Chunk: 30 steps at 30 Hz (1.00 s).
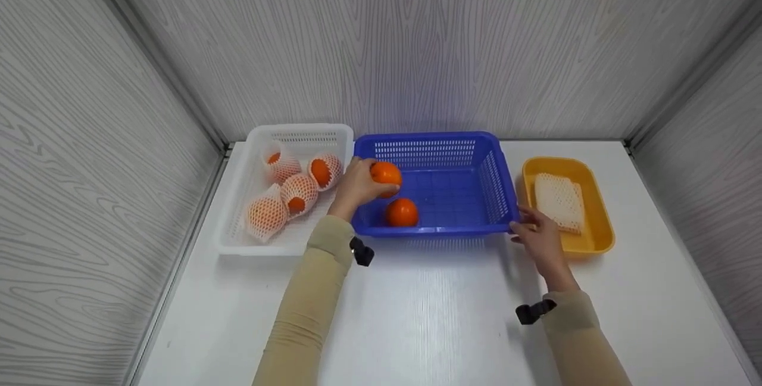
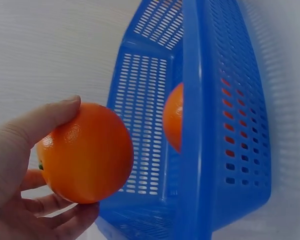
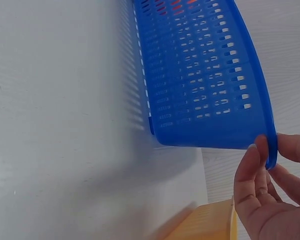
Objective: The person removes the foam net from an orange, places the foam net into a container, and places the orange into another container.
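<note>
Over the left end of the blue basket (image 1: 440, 231), my left hand (image 1: 356, 188) grips a bare orange (image 1: 387, 177) between thumb and fingers. The left wrist view shows this orange (image 2: 87, 155) up close, its small green stem turned toward the palm. Another bare orange (image 1: 402, 212) lies on the basket floor just below it. At the basket's front right corner, my right hand (image 1: 539, 240) pinches the rim, thumb on one side and fingers on the other, as the right wrist view shows.
To the left, a white basket (image 1: 235, 249) holds several oranges in foam nets (image 1: 299, 192). On the right stands a yellow tray (image 1: 598, 207) with folded white foam nets (image 1: 559, 201) inside. Grey wood-grain panels (image 1: 405, 46) enclose the white table (image 1: 428, 326) at the back and sides.
</note>
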### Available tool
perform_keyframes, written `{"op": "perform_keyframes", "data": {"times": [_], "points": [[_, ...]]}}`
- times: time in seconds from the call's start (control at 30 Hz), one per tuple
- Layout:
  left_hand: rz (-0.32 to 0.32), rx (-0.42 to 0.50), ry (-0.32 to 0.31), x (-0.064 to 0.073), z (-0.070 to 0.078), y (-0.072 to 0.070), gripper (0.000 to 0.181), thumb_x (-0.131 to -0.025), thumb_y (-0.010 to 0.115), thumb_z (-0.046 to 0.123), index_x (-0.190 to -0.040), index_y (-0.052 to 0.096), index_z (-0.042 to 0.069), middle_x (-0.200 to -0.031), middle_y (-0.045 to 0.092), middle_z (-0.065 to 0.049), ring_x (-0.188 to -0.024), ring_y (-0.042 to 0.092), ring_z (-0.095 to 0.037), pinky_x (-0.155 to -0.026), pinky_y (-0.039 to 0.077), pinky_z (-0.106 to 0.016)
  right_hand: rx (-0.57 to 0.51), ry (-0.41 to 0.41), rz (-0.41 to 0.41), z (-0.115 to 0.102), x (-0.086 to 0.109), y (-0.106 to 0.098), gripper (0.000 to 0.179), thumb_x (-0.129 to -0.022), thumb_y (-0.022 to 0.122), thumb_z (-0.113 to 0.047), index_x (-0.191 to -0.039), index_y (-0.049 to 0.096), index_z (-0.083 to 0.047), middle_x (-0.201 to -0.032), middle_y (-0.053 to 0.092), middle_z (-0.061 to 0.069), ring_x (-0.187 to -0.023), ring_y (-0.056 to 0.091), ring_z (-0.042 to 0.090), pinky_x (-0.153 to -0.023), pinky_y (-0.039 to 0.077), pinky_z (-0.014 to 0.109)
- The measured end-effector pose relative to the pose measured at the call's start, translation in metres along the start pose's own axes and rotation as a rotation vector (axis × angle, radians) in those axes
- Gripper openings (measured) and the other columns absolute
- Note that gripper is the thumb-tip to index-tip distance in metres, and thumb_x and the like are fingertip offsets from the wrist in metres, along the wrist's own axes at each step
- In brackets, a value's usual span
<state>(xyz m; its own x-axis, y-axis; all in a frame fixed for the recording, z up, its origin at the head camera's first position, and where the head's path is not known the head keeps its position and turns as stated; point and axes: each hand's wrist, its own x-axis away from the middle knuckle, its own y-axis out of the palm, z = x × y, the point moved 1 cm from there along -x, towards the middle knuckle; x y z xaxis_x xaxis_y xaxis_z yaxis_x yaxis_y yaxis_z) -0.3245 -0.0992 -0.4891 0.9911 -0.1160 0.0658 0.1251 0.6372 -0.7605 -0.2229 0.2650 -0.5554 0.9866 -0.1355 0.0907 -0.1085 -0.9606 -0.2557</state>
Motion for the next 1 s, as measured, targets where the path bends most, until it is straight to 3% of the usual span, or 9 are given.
{"op": "perform_keyframes", "data": {"times": [0.23, 0.5, 0.73, 0.8, 0.9, 1.0], "points": [[-0.025, -0.077, -0.027, -0.007, -0.002, 0.011, 0.086, -0.073, 0.083, 0.046, -0.136, 0.050, -0.003, -0.122, 0.057, -0.015, -0.105, 0.055, -0.027, -0.095, 0.046, -0.040, -0.030, -0.005, 0.020, 0.006, 0.003, 0.000, 0.047, -0.096, 0.058, 0.001, -0.140, 0.046, 0.006, -0.118, 0.052, 0.028, -0.091, 0.066, 0.027, -0.071, 0.056, 0.025], [-0.138, -0.043, -0.024, -0.012, -0.008, 0.017, 0.088, -0.081, 0.081, 0.033, -0.146, 0.037, -0.006, -0.137, 0.051, -0.021, -0.118, 0.053, -0.031, -0.106, 0.039, -0.045, -0.030, 0.003, 0.017, 0.008, 0.003, 0.002, 0.046, -0.097, 0.057, 0.001, -0.141, 0.046, 0.005, -0.121, 0.052, 0.028, -0.087, 0.064, 0.016, -0.074, 0.056, 0.026], [-0.191, -0.093, -0.041, -0.019, -0.007, 0.018, 0.061, -0.082, 0.081, 0.028, -0.127, 0.054, -0.003, -0.112, 0.059, -0.014, -0.097, 0.056, -0.027, -0.091, 0.047, -0.041, -0.021, 0.018, 0.024, 0.005, 0.002, 0.004, 0.047, -0.097, 0.056, 0.000, -0.142, 0.046, 0.003, -0.121, 0.053, 0.027, -0.088, 0.064, 0.016, -0.075, 0.056, 0.026], [-0.216, -0.122, -0.053, -0.022, -0.006, 0.017, 0.063, -0.081, 0.081, 0.028, -0.129, 0.053, -0.003, -0.122, 0.056, -0.016, -0.104, 0.055, -0.028, -0.094, 0.046, -0.042, -0.033, 0.012, 0.029, 0.005, 0.002, 0.005, 0.046, -0.096, 0.056, 0.002, -0.141, 0.046, 0.004, -0.120, 0.053, 0.027, -0.086, 0.064, 0.014, -0.074, 0.056, 0.026], [-0.250, -0.153, -0.062, -0.025, -0.003, 0.014, 0.070, -0.081, 0.081, 0.026, -0.136, 0.049, -0.004, -0.144, 0.042, -0.023, -0.127, 0.046, -0.033, -0.106, 0.037, -0.045, -0.037, 0.002, 0.033, 0.004, 0.001, 0.005, 0.046, -0.096, 0.056, 0.002, -0.140, 0.047, 0.005, -0.120, 0.053, 0.027, -0.086, 0.063, 0.014, -0.073, 0.056, 0.026], [-0.279, -0.193, -0.047, -0.028, 0.000, 0.011, 0.072, -0.080, 0.081, 0.023, -0.138, 0.047, -0.005, -0.150, 0.034, -0.026, -0.137, 0.035, -0.035, -0.111, 0.030, -0.046, -0.031, -0.003, 0.031, 0.003, 0.000, 0.004, 0.045, -0.097, 0.056, 0.001, -0.141, 0.047, 0.004, -0.121, 0.052, 0.027, -0.087, 0.063, 0.015, -0.074, 0.056, 0.025]]}}
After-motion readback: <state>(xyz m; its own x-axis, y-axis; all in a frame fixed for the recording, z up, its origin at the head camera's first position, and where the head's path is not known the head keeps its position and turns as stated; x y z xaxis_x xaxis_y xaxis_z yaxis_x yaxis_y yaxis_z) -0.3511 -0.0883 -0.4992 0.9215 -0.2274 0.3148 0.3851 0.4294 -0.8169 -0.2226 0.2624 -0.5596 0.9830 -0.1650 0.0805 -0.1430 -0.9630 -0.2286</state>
